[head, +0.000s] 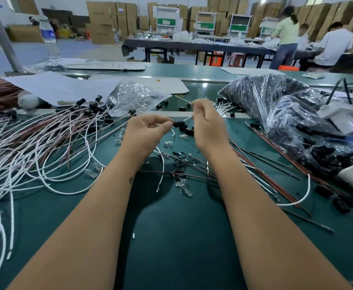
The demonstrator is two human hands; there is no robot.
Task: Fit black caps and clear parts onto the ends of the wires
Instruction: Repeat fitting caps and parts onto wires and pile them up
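1. Warehouse floor, green bench (182, 227), cartons stacked at the back.
2. We pinch a black cap (178, 123) in the left hand (145, 132), held up over the bench so its bore faces the wire.
3. Right hand (208, 126) pinches a white wire (189, 118) near its tip, likely for a stiff, aimed push-in.
4. Capped wires (83, 109) piled left, cap bags (276, 105) right, clear bulbs (184, 188) loose near us: parts in reach, we judge.
5. Bottle (50, 36) label and carton print too blurred to read.
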